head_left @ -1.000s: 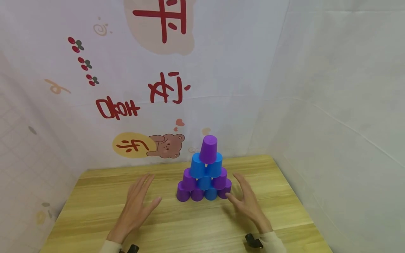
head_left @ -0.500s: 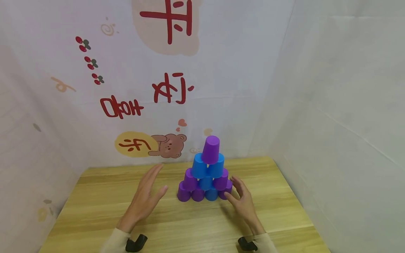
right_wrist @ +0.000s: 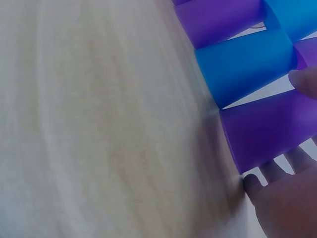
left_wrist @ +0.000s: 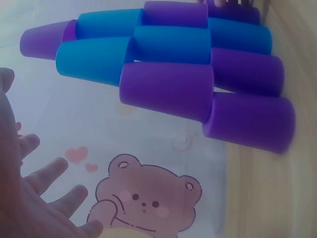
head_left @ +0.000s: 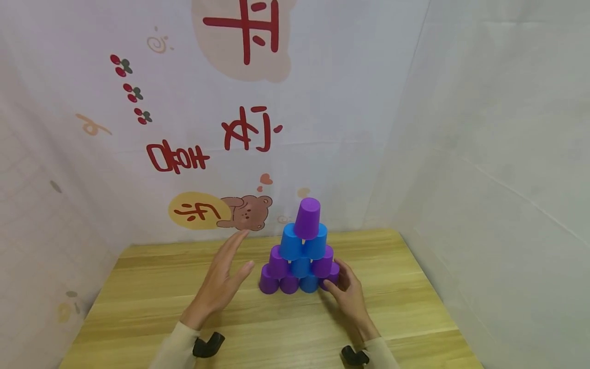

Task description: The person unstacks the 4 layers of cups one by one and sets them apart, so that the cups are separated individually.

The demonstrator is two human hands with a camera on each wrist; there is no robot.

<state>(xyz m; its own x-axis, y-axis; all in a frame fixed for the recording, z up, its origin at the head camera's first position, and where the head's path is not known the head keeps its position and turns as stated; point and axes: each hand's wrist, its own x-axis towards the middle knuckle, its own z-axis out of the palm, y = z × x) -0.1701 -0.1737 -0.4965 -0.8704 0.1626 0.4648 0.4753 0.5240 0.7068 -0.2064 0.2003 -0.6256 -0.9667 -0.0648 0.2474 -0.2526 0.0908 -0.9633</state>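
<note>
Purple and blue cups stand upside down in a four-tier pyramid on the wooden table. A purple cup (head_left: 307, 219) tops it, above two blue cups (head_left: 291, 242). My right hand (head_left: 352, 301) is at the bottom row's right-end purple cup (right_wrist: 272, 130), thumb in front and fingers curled round its far side. Part of that cup is hidden by the hand. My left hand (head_left: 222, 282) hovers left of the pyramid with fingers spread and nothing in it. Nearest to it is the left-end purple cup (left_wrist: 250, 121) of the bottom row, apart from the hand.
The wooden table (head_left: 258, 328) meets a white cloth wall (head_left: 350, 102) with red characters behind the pyramid. A printed bear (left_wrist: 148, 193) decorates the cloth. Another white wall (head_left: 502, 164) runs along the right side. Black straps (head_left: 208, 345) show at both wrists.
My left hand has moved up and right, closer to the pyramid. My right hand has moved left and its fingers have come round the right-end bottom cup. The cups stay stacked.
</note>
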